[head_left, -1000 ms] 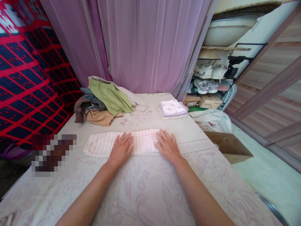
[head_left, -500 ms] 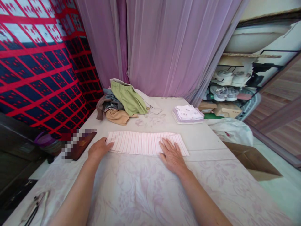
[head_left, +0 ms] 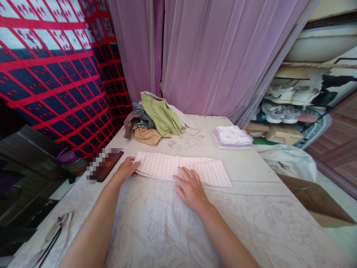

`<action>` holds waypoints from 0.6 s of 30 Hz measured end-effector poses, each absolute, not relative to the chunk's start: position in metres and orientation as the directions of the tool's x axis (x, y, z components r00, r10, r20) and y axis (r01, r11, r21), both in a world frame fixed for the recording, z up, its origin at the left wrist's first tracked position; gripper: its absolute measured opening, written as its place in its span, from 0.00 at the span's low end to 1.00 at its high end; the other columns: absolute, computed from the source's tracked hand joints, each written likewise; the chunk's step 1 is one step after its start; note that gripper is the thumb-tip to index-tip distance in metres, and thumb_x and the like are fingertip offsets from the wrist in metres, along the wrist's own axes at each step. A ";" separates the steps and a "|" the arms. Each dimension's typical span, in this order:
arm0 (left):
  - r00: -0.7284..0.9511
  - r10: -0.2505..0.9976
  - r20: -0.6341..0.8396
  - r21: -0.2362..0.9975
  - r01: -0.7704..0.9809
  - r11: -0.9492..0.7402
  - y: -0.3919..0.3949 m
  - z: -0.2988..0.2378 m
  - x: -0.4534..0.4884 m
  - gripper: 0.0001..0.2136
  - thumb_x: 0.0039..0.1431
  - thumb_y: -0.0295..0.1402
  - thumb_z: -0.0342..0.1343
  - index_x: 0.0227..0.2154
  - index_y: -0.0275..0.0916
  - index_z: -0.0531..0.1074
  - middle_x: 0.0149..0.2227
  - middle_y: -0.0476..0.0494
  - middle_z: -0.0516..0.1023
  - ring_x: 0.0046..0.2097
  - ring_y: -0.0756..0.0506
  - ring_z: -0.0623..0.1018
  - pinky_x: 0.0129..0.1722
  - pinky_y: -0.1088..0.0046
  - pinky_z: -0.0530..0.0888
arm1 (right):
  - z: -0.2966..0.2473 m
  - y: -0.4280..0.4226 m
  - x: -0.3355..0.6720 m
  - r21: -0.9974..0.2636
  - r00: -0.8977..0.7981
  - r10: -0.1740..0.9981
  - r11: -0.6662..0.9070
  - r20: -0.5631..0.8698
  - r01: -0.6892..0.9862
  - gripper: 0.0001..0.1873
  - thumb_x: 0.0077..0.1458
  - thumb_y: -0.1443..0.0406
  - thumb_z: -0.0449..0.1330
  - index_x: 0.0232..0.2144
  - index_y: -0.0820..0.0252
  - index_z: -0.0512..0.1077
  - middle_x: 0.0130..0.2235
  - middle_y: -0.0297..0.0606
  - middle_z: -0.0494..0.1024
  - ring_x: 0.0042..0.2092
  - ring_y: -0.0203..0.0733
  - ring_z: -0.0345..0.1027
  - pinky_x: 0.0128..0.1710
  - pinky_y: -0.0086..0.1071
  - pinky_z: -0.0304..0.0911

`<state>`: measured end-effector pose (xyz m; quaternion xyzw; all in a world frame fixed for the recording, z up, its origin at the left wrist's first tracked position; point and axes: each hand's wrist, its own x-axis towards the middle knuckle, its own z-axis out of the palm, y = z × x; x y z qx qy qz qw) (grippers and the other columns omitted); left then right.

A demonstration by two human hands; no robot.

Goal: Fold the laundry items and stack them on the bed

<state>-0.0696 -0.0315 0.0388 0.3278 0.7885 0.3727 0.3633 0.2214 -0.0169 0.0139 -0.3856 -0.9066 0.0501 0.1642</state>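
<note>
A pink-and-white striped cloth (head_left: 158, 167), folded into a long flat strip, lies across the bed in front of me. At its left end my left hand (head_left: 127, 168) pinches the edge, thumb on top and the other fingers partly hidden beneath. That end looks slightly raised. My right hand (head_left: 192, 190) rests palm down with fingers spread over the strip's front edge, a little right of its middle. Whether the cloth is a garment, I cannot tell from its folded shape.
Behind the cloth sits a heap of clothes with green shorts (head_left: 161, 113) on top. A folded stack (head_left: 232, 134) lies at the back right. A dark phone-like object (head_left: 110, 165) and eyeglasses (head_left: 54, 238) are on the left. An open cardboard box (head_left: 312, 201) stands beyond the right edge.
My right hand has slid left along the cloth, from near its right end toward its middle. My left hand now grips the left end. The view has turned slightly left.
</note>
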 end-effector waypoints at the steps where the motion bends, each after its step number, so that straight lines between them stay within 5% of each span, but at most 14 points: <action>1: -0.533 0.782 -0.323 0.836 0.226 0.500 -0.033 0.038 -0.069 0.13 0.52 0.38 0.56 0.40 0.40 0.65 0.32 0.46 0.73 0.35 0.46 0.76 0.26 0.75 0.74 | 0.016 -0.017 0.208 -0.250 -0.663 0.707 0.707 0.245 0.662 0.15 0.60 0.62 0.53 0.48 0.51 0.72 0.57 0.40 0.69 0.57 0.45 0.59 0.56 0.42 0.51; 6: -0.511 0.794 -0.329 0.891 0.110 0.441 -0.041 0.038 -0.067 0.13 0.52 0.37 0.58 0.39 0.39 0.65 0.31 0.49 0.74 0.29 0.50 0.75 0.24 0.79 0.72 | 0.016 -0.010 0.162 -0.282 -0.639 0.743 0.668 0.200 0.689 0.09 0.60 0.64 0.54 0.36 0.54 0.75 0.37 0.36 0.76 0.43 0.41 0.66 0.42 0.34 0.57; 12: -0.537 0.780 -0.322 0.919 0.019 0.393 -0.043 0.036 -0.066 0.13 0.51 0.38 0.60 0.35 0.40 0.65 0.27 0.52 0.73 0.26 0.53 0.73 0.23 0.80 0.73 | 0.011 -0.007 0.156 -0.200 -0.670 0.708 0.706 0.224 0.680 0.10 0.61 0.63 0.53 0.34 0.55 0.75 0.36 0.37 0.74 0.42 0.41 0.64 0.41 0.35 0.56; 18: -0.519 0.790 -0.328 0.921 0.012 0.390 -0.042 0.030 -0.070 0.15 0.50 0.41 0.61 0.32 0.39 0.63 0.25 0.54 0.71 0.25 0.53 0.73 0.22 0.81 0.72 | 0.007 -0.010 0.154 -0.284 -0.590 0.757 0.652 0.279 0.703 0.09 0.58 0.67 0.54 0.31 0.56 0.75 0.33 0.35 0.74 0.39 0.38 0.66 0.40 0.32 0.56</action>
